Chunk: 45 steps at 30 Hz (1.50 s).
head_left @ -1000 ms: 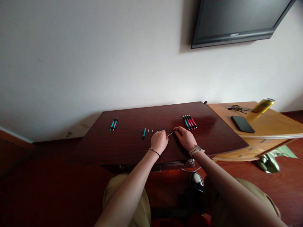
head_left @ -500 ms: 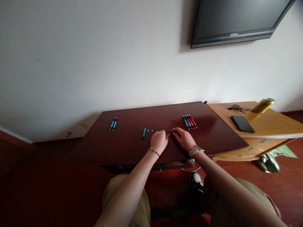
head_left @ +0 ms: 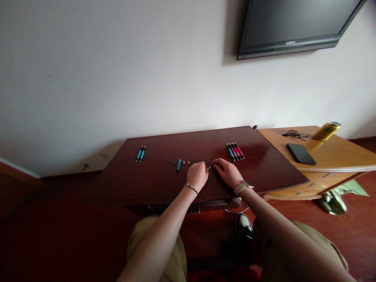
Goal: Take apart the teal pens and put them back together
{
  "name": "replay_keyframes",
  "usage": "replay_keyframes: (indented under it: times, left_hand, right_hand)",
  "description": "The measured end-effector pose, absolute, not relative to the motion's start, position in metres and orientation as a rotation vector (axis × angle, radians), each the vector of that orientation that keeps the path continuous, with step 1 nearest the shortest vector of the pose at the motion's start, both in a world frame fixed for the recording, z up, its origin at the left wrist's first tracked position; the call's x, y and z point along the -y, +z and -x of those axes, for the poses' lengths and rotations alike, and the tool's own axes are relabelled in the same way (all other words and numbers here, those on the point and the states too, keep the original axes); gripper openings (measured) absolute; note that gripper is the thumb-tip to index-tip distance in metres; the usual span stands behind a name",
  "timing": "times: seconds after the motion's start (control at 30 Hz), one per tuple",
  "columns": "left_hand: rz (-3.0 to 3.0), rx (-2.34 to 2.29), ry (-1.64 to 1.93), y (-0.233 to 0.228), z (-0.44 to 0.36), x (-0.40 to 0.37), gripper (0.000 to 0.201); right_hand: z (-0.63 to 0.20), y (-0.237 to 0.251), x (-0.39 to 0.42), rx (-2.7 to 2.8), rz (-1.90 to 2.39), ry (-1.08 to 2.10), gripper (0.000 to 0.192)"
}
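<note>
My left hand (head_left: 197, 175) is closed at the table's front middle, gripping a thin pale rod (head_left: 209, 167) that pokes out toward the right. My right hand (head_left: 226, 172) pinches a small black piece (head_left: 213, 165) at the rod's other end; whether the two are joined is too small to tell. Left of my hands lie a teal pen barrel (head_left: 178, 166), a tiny teal piece (head_left: 174, 163) and two small pale pieces (head_left: 186, 162). Beyond my right hand is a row of several teal and pink pens (head_left: 235, 152). Two teal pens (head_left: 141, 154) rest farther left.
The dark wooden table (head_left: 164, 145) meets a lighter wooden cabinet (head_left: 276, 137) on the right. On the cabinet are a dark phone (head_left: 301, 153), a black cable (head_left: 294, 134) and a yellow can (head_left: 327, 131). A television (head_left: 293, 27) hangs on the wall above.
</note>
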<state>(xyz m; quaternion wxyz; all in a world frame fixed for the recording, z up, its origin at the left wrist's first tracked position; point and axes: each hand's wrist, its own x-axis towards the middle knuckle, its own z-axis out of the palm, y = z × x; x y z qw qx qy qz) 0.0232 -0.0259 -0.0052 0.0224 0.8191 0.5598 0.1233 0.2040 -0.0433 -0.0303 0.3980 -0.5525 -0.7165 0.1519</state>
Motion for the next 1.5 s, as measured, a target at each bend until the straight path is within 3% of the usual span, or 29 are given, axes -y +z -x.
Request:
replay_keyframes:
  times: [1.5]
  left_hand:
    - [-2.509, -1.719, 0.359, -0.0046, -0.0233, 0.0259, 0.018]
  right_hand:
    - [-0.2072, -0.0351, 0.0421, 1.751, 1.499, 0.292, 0.02]
